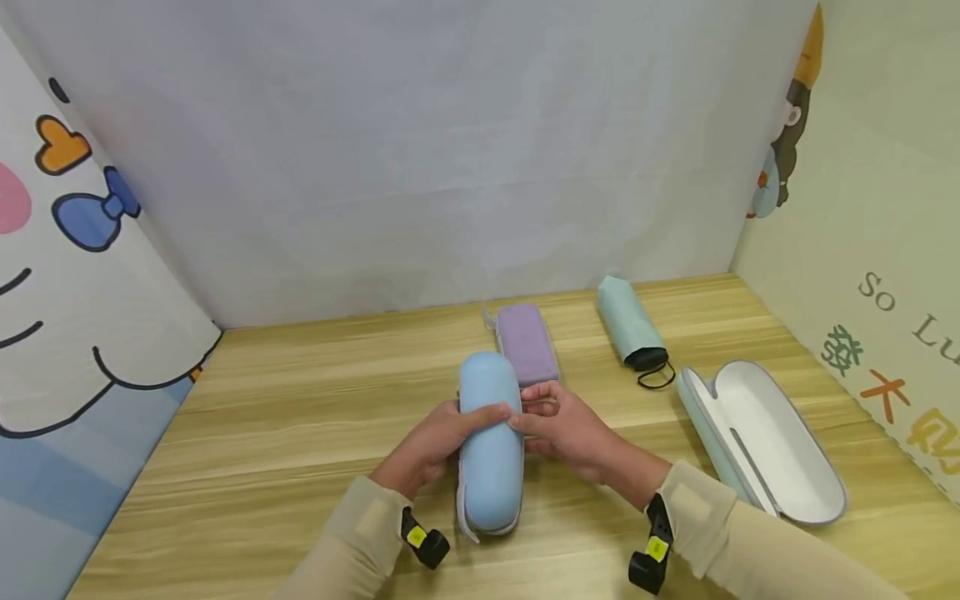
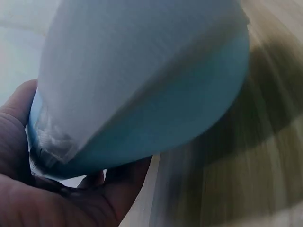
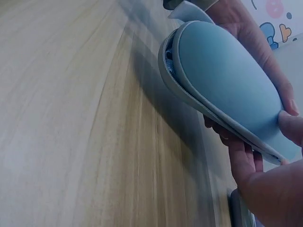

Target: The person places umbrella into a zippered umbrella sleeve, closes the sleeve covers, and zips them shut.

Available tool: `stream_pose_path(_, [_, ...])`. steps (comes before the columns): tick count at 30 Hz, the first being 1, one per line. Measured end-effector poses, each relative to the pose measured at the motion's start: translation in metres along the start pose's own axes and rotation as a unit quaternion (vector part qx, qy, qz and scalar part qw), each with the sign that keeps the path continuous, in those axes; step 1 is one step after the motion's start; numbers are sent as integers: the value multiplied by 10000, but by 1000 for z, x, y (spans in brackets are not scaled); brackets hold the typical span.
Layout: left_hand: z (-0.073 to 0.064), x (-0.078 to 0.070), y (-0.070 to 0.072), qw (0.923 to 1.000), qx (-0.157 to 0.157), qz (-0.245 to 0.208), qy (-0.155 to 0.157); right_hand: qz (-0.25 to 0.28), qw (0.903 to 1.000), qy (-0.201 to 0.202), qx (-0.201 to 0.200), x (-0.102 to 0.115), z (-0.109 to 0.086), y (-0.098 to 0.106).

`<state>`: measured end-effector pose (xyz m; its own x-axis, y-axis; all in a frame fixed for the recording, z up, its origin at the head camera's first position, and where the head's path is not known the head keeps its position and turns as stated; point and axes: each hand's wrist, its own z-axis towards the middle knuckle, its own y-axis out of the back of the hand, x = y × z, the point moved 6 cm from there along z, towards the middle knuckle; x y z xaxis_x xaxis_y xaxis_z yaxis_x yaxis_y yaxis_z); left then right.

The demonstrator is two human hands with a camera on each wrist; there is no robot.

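A light blue, long rounded zippered case (image 1: pixel 491 479) is held in both hands above the wooden table. My left hand (image 1: pixel 433 442) grips it from the left, thumb across the top. From the other side, my right hand (image 1: pixel 573 429) pinches its edge, thumb on top and fingers below in the right wrist view. There the zip stands undone at the near end, with a little blue material (image 3: pixel 170 59) showing in the gap. A pale tab (image 3: pixel 191 12) sticks out at that end. The case (image 2: pixel 156 90) fills much of the left wrist view, with left-hand fingers (image 2: pixel 128 184) beneath it.
Behind the held case lies a purple zippered case (image 1: pixel 527 342). A folded mint-green umbrella (image 1: pixel 630 317) with a black end and cord is farther right. An opened pale blue hard case (image 1: pixel 780 442) with a white lining lies at the right. Printed panels flank the table (image 1: pixel 300 392).
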<state>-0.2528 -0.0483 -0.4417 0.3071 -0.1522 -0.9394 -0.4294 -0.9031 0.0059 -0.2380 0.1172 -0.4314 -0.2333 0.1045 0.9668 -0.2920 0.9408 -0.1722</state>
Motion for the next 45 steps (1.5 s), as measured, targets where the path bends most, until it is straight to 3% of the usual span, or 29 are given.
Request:
stream_pose_path(7, [-2,-4,-2,9999,-81,81,-47,128,9995,12,304,1,-1,-1])
stream_pose_path(10, [-3,-6,-4,9996,-117,253,-72,10,9997,-72,239,5,0,2])
stream_pose_path(13, [-4,-8,-6,9989,-166,435,-55,-509,9986,134,38,17,3,6])
stream_pose_path(15, [-4,-10,-7,9979,-244,603,-49,-1115,9926,470,-138,30,4,8])
stream_pose_path(18, [-6,-15,-7,9949,-374,926,-127,-2194,9676,1211,-320,52,4,8])
stream_pose_path(23, [-10,-28,-8,9803,-718,1801,-378,-3534,9073,2248,-381,85,4,-2])
stream_pose_path(26, [-13,-35,-10,9635,-924,2453,-544,-4135,8769,2438,-260,94,5,-10])
stream_pose_path(29, [-16,-43,-13,9406,-1096,3127,-746,-4707,8502,2353,-158,96,6,-15])
stream_pose_path(33, [-20,-50,-15,9109,-1286,3804,-944,-5079,8348,2124,-49,94,7,-18])
stream_pose_path(36, [-22,-50,-17,8961,-1309,4117,-1014,-5103,8334,2123,69,92,7,-19])
stream_pose_path(39, [-23,-50,-20,8853,-1265,4361,-1008,-5208,8245,2210,150,92,6,-20])
stream_pose_path(41, [-23,-49,-22,8793,-1226,4501,-958,-5397,8124,2203,138,91,5,-21])
stream_pose_path(45, [-23,-47,-23,8740,-1217,4619,-892,-5961,7726,2187,58,88,3,-25])
